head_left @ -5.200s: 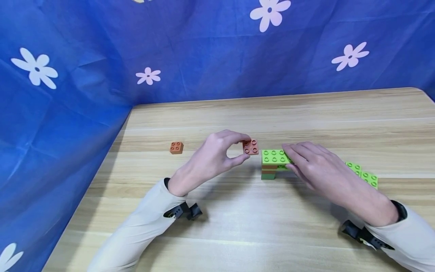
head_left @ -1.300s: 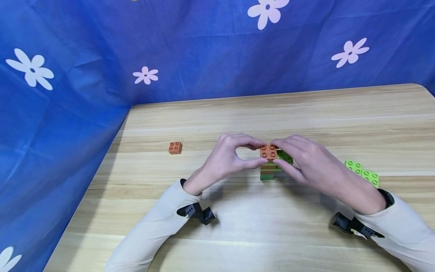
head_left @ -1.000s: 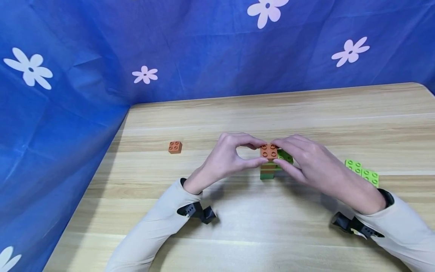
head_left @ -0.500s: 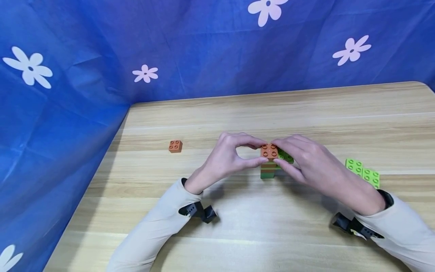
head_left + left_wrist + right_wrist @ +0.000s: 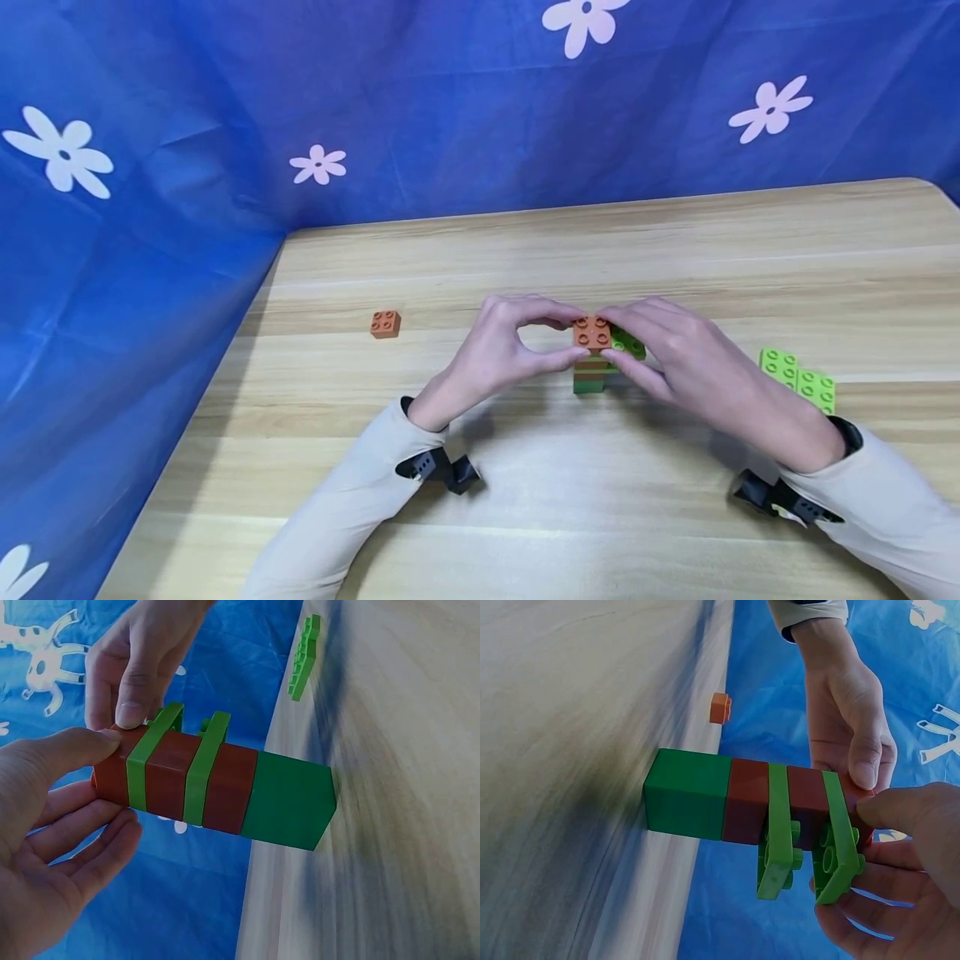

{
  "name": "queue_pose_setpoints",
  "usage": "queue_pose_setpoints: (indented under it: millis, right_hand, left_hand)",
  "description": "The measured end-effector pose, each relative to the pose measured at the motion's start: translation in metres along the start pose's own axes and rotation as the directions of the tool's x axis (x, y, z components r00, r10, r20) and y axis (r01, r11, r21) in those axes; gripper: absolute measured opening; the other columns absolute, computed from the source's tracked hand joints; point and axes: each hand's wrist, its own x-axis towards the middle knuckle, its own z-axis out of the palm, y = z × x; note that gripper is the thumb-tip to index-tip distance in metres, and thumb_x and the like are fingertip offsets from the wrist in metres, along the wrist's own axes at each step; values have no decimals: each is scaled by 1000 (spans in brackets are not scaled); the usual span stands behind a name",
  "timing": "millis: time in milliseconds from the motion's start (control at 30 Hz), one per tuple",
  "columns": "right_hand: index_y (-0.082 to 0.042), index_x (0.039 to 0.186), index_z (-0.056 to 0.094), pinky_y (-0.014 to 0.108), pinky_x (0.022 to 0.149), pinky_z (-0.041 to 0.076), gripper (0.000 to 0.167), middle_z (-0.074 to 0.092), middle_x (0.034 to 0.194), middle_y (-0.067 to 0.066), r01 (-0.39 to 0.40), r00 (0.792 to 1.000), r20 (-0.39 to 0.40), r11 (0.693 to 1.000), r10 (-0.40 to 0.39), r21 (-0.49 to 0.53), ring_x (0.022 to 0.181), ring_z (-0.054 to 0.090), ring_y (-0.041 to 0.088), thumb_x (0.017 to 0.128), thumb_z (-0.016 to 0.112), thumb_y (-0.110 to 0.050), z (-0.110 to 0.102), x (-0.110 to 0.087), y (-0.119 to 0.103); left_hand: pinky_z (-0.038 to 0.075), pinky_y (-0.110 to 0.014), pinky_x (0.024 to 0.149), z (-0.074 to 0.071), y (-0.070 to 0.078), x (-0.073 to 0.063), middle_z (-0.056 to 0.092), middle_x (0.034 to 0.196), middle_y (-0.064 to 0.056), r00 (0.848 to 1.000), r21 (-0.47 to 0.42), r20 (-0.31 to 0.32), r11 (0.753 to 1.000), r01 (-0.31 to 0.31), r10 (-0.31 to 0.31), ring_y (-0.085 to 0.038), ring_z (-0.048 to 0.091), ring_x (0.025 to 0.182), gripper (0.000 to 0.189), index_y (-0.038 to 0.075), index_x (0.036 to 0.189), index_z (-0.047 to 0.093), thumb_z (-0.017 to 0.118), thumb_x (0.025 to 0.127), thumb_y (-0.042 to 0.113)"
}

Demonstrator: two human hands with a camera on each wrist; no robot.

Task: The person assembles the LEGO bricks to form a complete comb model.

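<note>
A small tower stands upright on the table, with a dark green block (image 5: 289,799) at its foot. Above it, red-brown bricks (image 5: 807,796) alternate with thin light green plates (image 5: 780,840) that jut out to the right. At the top sits an orange-brown 2x2 brick (image 5: 592,335), four-sided with round studs. My left hand (image 5: 491,354) pinches this brick from the left between thumb and fingers. From the right, my right hand (image 5: 690,367) pinches the same brick, covering part of the green plates from above.
A loose orange-brown brick (image 5: 386,324) lies on the wooden table (image 5: 525,483) to the left. Light green studded plates (image 5: 797,380) lie to the right, near the right wrist. A blue cloth (image 5: 450,108) with white flowers hangs behind and at the left.
Some seconds ago the left hand held the brick left of the tower; it has moved right and the brick now tops the tower. The right hand shifted slightly left. Little differs over the last second.
</note>
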Motion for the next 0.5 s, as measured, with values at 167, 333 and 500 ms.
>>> queue_pose_setpoints:
  millis: [167, 333, 500]
  right_hand:
    - [6, 118, 62, 44, 81, 57, 51, 69, 105, 18, -9, 1000, 20, 1000, 9, -6, 96, 66, 31, 102, 45, -39, -1, 1, 0]
    - [6, 118, 62, 45, 82, 57, 48, 68, 105, 18, -16, 999, 37, 1000, 16, -14, 97, 65, 32, 101, 48, -37, -3, 0, 1]
    - [6, 117, 62, 44, 81, 57, 50, 69, 104, 17, 7, 999, 35, 1000, -6, -11, 96, 66, 31, 101, 46, -39, -3, 0, 2]
  left_hand:
    - [52, -22, 89, 1, 0, -1, 73, 98, -9, 1000, -24, -16, 1000, 4, -4, -20, 69, 88, 31, 1, 105, 72, 81, 78, 13]
    - [52, -21, 87, 3, -1, 0, 73, 96, -11, 999, -18, -30, 999, -34, 33, -19, 69, 87, 31, -1, 104, 72, 81, 77, 11]
    - [53, -21, 87, 3, 0, -1, 73, 97, -11, 999, -14, -29, 999, -37, 37, -20, 69, 87, 31, -1, 104, 72, 81, 77, 11]
